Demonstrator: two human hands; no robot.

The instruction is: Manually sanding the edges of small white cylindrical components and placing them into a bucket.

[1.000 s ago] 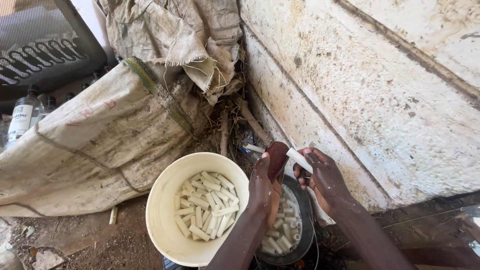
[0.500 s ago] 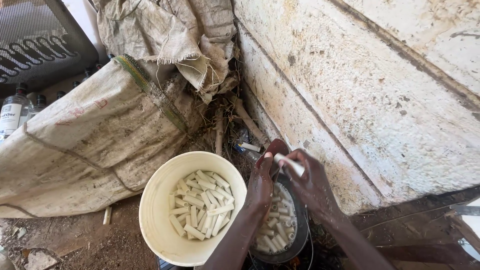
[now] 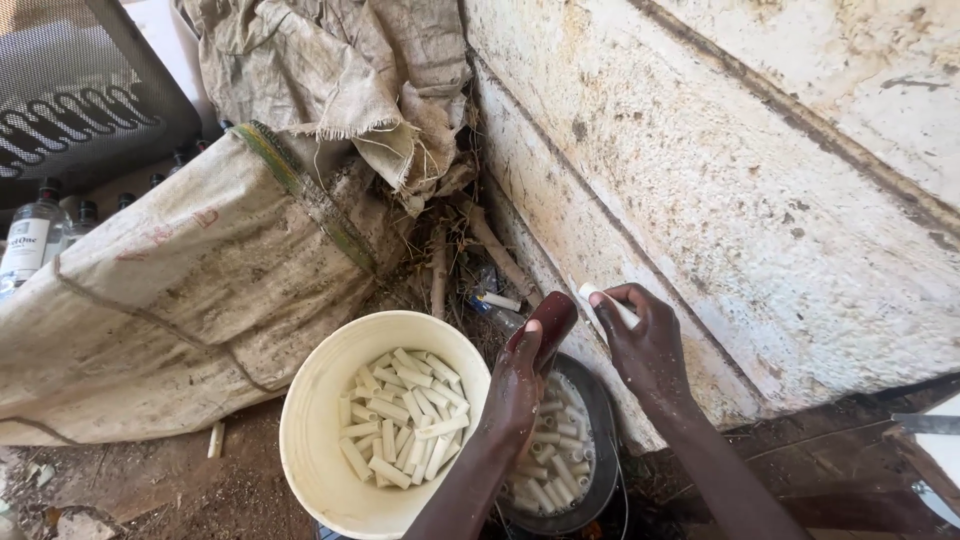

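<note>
My left hand (image 3: 520, 385) grips a dark reddish-brown block (image 3: 552, 318) and holds it up above a dark round pan (image 3: 603, 420). The pan holds several short white tube pieces (image 3: 560, 470) in water. My right hand (image 3: 645, 345) holds one white tube piece (image 3: 605, 300) close beside the block, over the pan's far edge. Left of the pan stands a cream plastic bucket (image 3: 310, 420) with several more white tube pieces (image 3: 400, 425) lying in its bottom.
A rough whitewashed wall (image 3: 720, 180) rises on the right. A large filled sack (image 3: 190, 280) lies at left, torn sacking (image 3: 340, 80) above it. Clear bottles (image 3: 30, 235) stand far left by a dark metal grille (image 3: 80, 90). Sticks and litter (image 3: 470, 260) fill the corner.
Both hands have stayed over the pan, holding the block and the tube piece close together. The view has shifted slightly; the bucket and pan have not moved.
</note>
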